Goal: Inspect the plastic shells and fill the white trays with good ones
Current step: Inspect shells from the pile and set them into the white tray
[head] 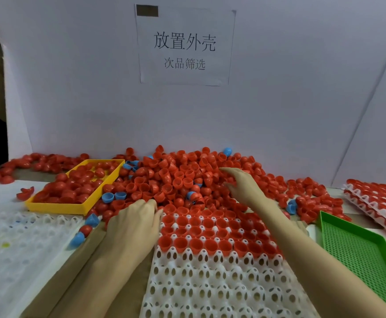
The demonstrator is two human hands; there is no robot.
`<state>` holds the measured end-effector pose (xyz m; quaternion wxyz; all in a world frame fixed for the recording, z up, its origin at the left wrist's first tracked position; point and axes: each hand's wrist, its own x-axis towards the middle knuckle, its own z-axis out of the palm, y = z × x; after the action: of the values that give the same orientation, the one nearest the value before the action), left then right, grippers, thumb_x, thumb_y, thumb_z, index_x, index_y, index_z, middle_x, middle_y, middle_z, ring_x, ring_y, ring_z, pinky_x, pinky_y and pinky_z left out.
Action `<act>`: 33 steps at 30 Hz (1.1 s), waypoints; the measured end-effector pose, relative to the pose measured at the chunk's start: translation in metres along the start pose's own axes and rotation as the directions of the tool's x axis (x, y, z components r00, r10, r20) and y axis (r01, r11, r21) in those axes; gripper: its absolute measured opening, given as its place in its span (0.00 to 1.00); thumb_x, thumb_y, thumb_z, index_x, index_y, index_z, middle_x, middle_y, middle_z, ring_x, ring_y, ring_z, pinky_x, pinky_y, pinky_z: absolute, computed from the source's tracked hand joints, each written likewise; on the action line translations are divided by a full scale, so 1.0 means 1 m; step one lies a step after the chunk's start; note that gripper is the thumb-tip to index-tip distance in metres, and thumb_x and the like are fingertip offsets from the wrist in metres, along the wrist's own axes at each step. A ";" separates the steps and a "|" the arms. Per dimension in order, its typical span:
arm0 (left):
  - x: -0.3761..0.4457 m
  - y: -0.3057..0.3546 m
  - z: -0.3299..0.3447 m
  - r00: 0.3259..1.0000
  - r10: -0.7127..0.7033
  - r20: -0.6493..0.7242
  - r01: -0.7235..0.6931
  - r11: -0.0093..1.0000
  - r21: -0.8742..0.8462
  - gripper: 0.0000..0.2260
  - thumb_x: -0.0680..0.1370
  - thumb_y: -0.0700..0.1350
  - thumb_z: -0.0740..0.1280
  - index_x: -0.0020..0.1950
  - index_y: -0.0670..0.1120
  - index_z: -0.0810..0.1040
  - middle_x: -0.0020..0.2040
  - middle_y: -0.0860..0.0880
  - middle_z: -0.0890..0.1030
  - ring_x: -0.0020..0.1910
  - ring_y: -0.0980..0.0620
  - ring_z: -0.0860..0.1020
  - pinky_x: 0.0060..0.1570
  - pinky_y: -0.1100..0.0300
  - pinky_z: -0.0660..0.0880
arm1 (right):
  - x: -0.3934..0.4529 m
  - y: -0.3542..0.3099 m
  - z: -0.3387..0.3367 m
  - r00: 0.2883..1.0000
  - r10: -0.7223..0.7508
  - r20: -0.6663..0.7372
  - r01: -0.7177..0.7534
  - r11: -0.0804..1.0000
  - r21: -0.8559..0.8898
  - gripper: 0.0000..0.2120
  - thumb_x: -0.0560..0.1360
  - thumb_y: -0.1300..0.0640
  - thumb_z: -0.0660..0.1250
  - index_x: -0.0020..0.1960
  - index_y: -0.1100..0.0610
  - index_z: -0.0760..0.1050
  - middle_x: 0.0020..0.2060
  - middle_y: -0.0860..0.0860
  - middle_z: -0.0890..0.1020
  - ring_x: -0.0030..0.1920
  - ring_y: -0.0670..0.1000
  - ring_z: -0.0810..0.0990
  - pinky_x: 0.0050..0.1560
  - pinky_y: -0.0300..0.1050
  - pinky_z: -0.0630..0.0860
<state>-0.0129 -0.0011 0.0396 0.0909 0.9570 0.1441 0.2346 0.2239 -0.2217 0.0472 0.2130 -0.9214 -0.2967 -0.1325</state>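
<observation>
- Head view shows a person at a table, with a big pile of red shells (183,177) heaped against the white back wall.
- Her right hand (240,187) reaches into the pile with its fingers stretched out and spread wide; it holds nothing that can be seen.
- Her left hand (134,214) rests at the far left corner of the white tray (210,278). Its fingers curl down, and it is too hard to tell if a shell is under them.
- The white tray lies right in front of the person, between the two arms. About four rows at its far end hold red shells with the open side up. The rows nearer the person have no shells yet.
- To do this step well, she should pick one shell at a time, turn it and look for cracks or bent rims. Good ones go open side up into the next free hole, pushed down so they sit flat.
- Blue shells (108,197) are mixed in, about ten that can be seen. They look like ones to keep out of the tray.
- Two more white trays: one bare on the left (15,249), and a filled stack on the right (375,198).
- One yellow bin (77,208) holds loose red shells.
- One green bin (366,251) has nothing in it.
- One paper sign (184,48) hangs on the wall.
</observation>
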 end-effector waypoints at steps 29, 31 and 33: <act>-0.017 0.044 -0.008 0.981 0.179 0.069 -0.058 0.623 -0.780 0.24 0.77 0.60 0.72 0.71 0.68 0.68 0.67 0.65 0.75 0.57 0.67 0.81 0.49 0.66 0.81 | -0.127 -0.055 -0.060 0.984 -0.091 0.151 -0.053 0.663 0.747 0.16 0.77 0.56 0.74 0.63 0.44 0.80 0.53 0.52 0.86 0.52 0.53 0.87 0.55 0.42 0.82; -0.022 0.053 -0.012 0.968 0.225 0.112 0.000 0.447 -0.895 0.26 0.78 0.55 0.72 0.73 0.68 0.68 0.68 0.63 0.76 0.59 0.65 0.81 0.51 0.71 0.78 | -0.136 -0.061 -0.061 0.962 -0.163 0.220 -0.067 0.639 0.766 0.16 0.78 0.54 0.74 0.65 0.43 0.80 0.56 0.51 0.86 0.55 0.54 0.86 0.57 0.43 0.81; -0.024 0.058 -0.018 0.954 0.275 0.122 0.014 0.364 -0.931 0.21 0.81 0.51 0.70 0.73 0.65 0.73 0.67 0.62 0.79 0.59 0.60 0.83 0.54 0.71 0.78 | -0.141 -0.064 -0.061 0.943 -0.214 0.257 -0.070 0.624 0.778 0.17 0.79 0.51 0.73 0.66 0.43 0.79 0.59 0.50 0.85 0.58 0.54 0.85 0.61 0.45 0.81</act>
<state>-0.0279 -0.0619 0.0589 0.6084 0.7716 -0.1018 0.1552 0.0672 -0.2730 0.0687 0.5322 -0.7342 -0.3925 0.1538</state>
